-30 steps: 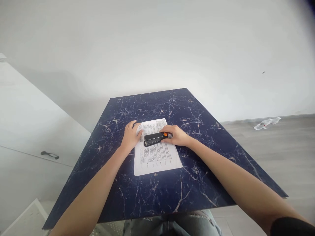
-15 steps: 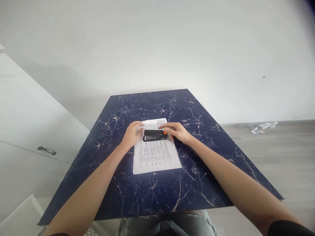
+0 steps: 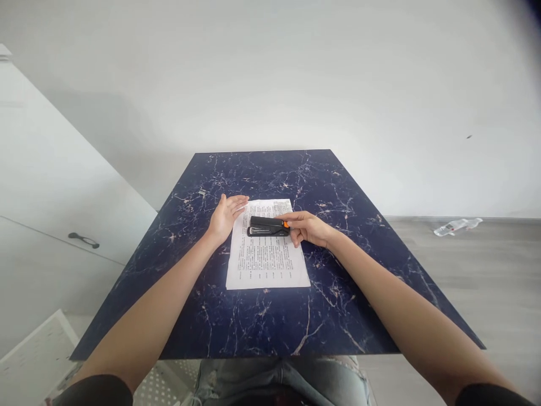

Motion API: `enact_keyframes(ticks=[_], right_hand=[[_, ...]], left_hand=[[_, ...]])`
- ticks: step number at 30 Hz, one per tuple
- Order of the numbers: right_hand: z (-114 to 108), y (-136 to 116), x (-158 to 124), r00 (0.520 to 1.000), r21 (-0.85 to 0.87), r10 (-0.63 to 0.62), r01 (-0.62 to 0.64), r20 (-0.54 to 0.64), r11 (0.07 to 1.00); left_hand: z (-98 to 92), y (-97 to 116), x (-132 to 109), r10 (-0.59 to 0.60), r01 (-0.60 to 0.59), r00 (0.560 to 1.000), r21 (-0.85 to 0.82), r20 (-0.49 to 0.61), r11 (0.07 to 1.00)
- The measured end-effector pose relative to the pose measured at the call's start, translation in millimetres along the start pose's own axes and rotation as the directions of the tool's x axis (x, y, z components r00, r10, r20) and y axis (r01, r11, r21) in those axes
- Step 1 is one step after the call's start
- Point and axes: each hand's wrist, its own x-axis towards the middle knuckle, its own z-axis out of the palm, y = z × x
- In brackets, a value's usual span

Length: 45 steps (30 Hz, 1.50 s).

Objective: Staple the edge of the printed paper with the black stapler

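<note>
A black stapler [image 3: 267,226] with an orange end lies crosswise over printed sheets of paper [image 3: 268,268], its jaw end pointing left. My right hand [image 3: 307,228] grips the orange end, thumb and fingers closed around it. At the upper left edge of the paper is my left hand [image 3: 227,214], fingers stretched out and the thumb apart, with nothing in it. The left fingertips reach the top left corner of the sheets; whether they touch cannot be made out.
The sheets rest on a dark blue marble-patterned table [image 3: 262,321]. Behind it stands a white wall [image 3: 270,84]. A white cabinet [image 3: 51,192] with a dark handle [image 3: 83,240] is on the left. On the floor at right lies a clear plastic bottle [image 3: 457,227].
My left hand has moved off the stapler's left end and opened out. My right hand has closed on the orange end. The camera view has shifted slightly.
</note>
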Motion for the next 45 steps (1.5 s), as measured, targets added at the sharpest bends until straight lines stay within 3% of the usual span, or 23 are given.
enact_keyframes(ticks=[8,11,13,15,16,17,20,21,23,25,26,28,32,37,39,41,43,45], right_hand=[[-1,3,0,1.0,-0.098,-0.028,0.028,-0.004,0.995],[4,1,-1,0.967,-0.327,-0.222,0.171,-0.126,0.929],[10,2,0,0.88,-0.592,-0.445,0.272,-0.166,0.759],[17,6,3,0.804,-0.799,-0.589,0.298,-0.085,0.522],[21,9,4,0.79,-0.851,-0.612,0.294,-0.04,0.435],[24,12,6,0.79,-0.875,-0.613,0.289,-0.011,0.388],[33,18,8,0.772,-0.874,-0.636,0.303,-0.009,0.38],[36,18,7,0.737,-0.877,-0.676,0.323,-0.003,0.356],[39,16,4,0.619,-0.906,-0.784,0.358,0.049,0.226],[41,13,-1,0.516,-0.934,-0.842,0.355,0.157,0.043],[42,11,-3,0.49,-0.937,-0.843,0.348,0.222,-0.044],[42,9,-7,0.479,-0.921,-0.808,0.341,0.343,-0.188],[44,9,-11,0.489,-0.865,-0.717,0.343,0.497,-0.365],[46,9,-13,0.539,-0.874,-0.689,0.342,0.484,-0.346],[46,9,-12,0.533,-0.89,-0.715,0.315,0.453,-0.329],[46,10,-11,0.495,-0.916,-0.774,0.284,0.393,-0.283],[47,10,-9,0.43,-0.967,-0.876,0.214,0.217,-0.135],[49,12,-8,0.398,-0.979,-0.914,0.145,-0.075,0.144]], left_hand=[[-3.8,-3,2,-0.004,0.003,1.0,0.094,0.012,0.996],[-3.9,-2,2,0.009,-0.01,1.0,0.134,0.006,0.991],[-2.9,-2,1,0.013,-0.015,1.0,0.142,0.011,0.99],[-1.6,-1,0,0.016,-0.02,1.0,0.144,0.026,0.989],[-1.0,-1,0,0.021,-0.026,0.999,0.147,0.033,0.989],[-0.6,-1,0,0.031,-0.036,0.999,0.15,0.037,0.988],[0.1,-1,-1,0.089,-0.09,0.996,0.139,0.017,0.986],[0.3,0,-1,0.1,-0.101,0.995,0.116,0.007,0.988],[1.3,1,-3,0.054,-0.055,0.998,0.045,0.027,0.997],[3.2,2,-5,-0.085,0.085,0.988,0.006,0.126,0.996],[4.2,3,-6,-0.157,0.157,0.97,0.018,0.188,0.987],[5.7,2,-8,-0.231,0.222,0.933,0.065,0.275,0.973],[4.4,-5,-8,-0.121,0.101,0.95,0.081,0.289,0.992],[1.2,-15,-4,-0.107,0.061,0.95,0.163,0.293,0.985],[1.1,-17,-3,-0.124,0.084,0.963,0.169,0.24,0.982],[1.2,-18,-2,-0.113,0.085,0.978,0.163,0.173,0.983],[1.6,-16,-2,-0.038,0.024,0.994,0.132,0.107,0.991],[3.0,-11,-4,0.09,-0.092,0.996,0.114,0.023,0.989]])
